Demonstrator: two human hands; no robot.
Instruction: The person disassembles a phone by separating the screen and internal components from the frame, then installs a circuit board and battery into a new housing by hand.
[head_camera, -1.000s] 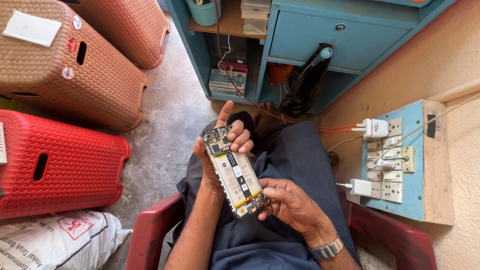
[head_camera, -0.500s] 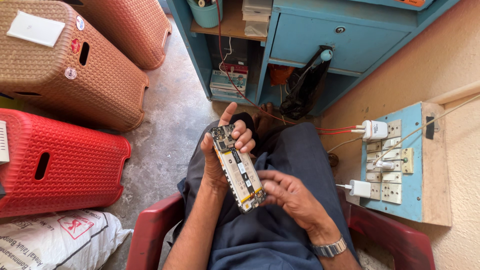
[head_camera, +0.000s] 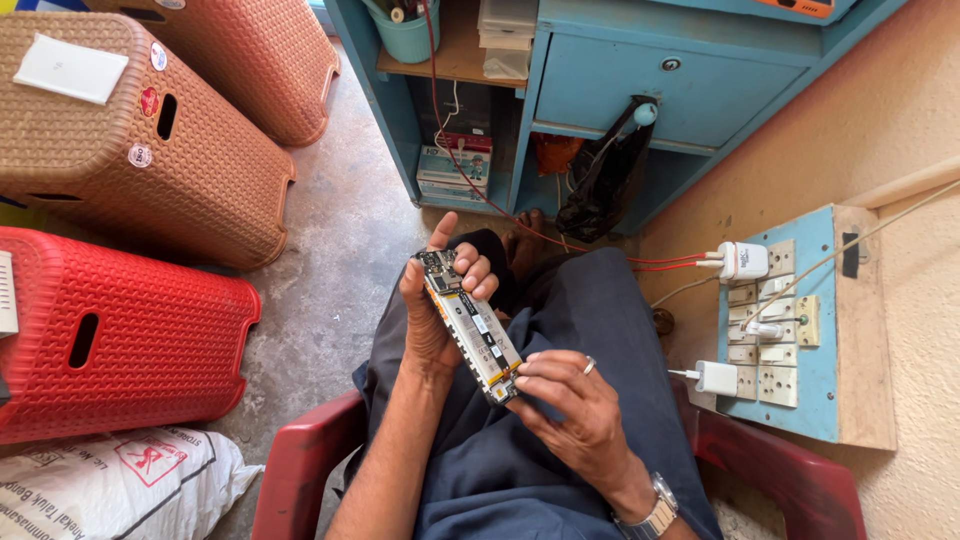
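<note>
The person sat in a red chair (head_camera: 300, 470), and over the lap both hands were closed on an opened phone (head_camera: 468, 325) with its back off and its boards bare. The right hand (head_camera: 570, 400), wearing a ring and a wristwatch (head_camera: 650, 515), pinched the phone's near end with its fingertips; the left hand (head_camera: 435, 300) cradled the far end, thumb raised and fingers curled over the edge. Held in the air, tilted, and gripped only at the ends, the phone could likely slip to the concrete floor (head_camera: 340, 260), or a fingertip could press on a bare part. Left of the knees stood a red stool (head_camera: 110, 340) and a white sack (head_camera: 110, 490). Right, a switchboard (head_camera: 790, 320) carried chargers. Beyond stood brown stools (head_camera: 150, 130) and a blue cabinet (head_camera: 660, 80).
</note>
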